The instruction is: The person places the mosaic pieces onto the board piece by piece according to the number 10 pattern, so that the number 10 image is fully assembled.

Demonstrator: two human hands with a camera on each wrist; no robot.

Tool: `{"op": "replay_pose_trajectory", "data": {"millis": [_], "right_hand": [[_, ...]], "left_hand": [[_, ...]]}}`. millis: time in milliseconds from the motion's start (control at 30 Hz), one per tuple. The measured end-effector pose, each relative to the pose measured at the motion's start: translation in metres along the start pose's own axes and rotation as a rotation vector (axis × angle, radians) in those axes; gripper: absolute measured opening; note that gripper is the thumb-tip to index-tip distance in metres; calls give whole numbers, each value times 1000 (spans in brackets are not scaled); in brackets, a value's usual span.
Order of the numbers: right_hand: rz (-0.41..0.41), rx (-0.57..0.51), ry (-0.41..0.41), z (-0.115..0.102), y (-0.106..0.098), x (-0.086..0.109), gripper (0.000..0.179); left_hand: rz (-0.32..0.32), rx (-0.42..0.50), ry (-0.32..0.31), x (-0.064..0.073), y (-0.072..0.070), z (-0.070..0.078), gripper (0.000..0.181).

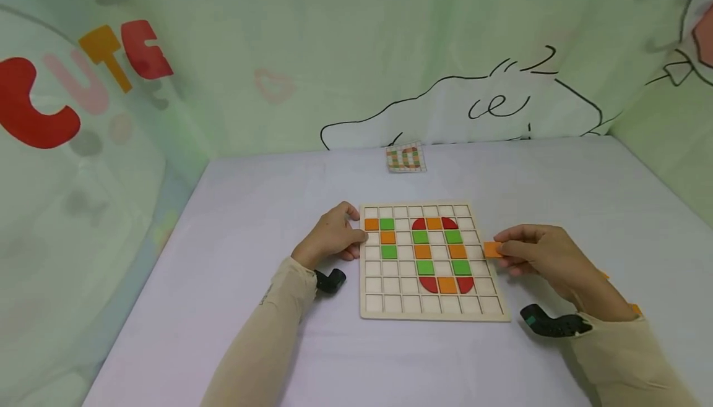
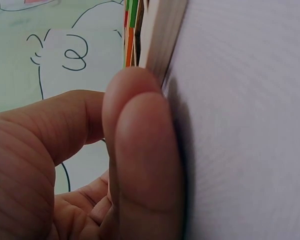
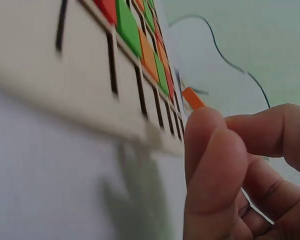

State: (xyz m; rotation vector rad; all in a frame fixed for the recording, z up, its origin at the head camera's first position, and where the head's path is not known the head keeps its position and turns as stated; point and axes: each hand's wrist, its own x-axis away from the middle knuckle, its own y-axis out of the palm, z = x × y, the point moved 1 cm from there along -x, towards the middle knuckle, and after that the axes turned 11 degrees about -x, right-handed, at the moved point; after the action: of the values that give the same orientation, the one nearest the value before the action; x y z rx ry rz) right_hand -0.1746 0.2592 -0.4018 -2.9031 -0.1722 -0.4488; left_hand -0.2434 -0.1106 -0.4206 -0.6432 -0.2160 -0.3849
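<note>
A pale wooden grid board (image 1: 398, 304) lies flat on the table, with orange, green and red tiles set in some of its squares. At the board's left edge, my left hand (image 1: 331, 234) grips the rim with curled fingers. In the left wrist view, its fingertips (image 2: 145, 135) meet the board's side (image 2: 162, 40). Just beyond the right edge, my right hand (image 1: 548, 258) pinches an orange square tile (image 1: 492, 250) between thumb and fingers. The right wrist view shows only a corner of that orange tile (image 3: 193, 98) past the fingertips.
A small pattern card (image 1: 406, 158) with a coloured grid lies behind the board near the back wall. Orange pieces (image 1: 635, 309) show partly behind the right wrist. Printed cloth walls (image 1: 356, 54) stand at the back and sides of the white table (image 1: 267, 197).
</note>
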Motion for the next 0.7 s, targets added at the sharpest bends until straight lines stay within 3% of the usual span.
{"op": "replay_pose_trajectory", "data": {"millis": [300, 700], "right_hand": [[-82, -60, -15, -16, 54, -10, 34], [-133, -113, 11, -27, 96, -17, 30]], "left_hand": [[-4, -7, 0, -2, -1, -1, 40], [-3, -17, -1, -2, -1, 0, 39]]}}
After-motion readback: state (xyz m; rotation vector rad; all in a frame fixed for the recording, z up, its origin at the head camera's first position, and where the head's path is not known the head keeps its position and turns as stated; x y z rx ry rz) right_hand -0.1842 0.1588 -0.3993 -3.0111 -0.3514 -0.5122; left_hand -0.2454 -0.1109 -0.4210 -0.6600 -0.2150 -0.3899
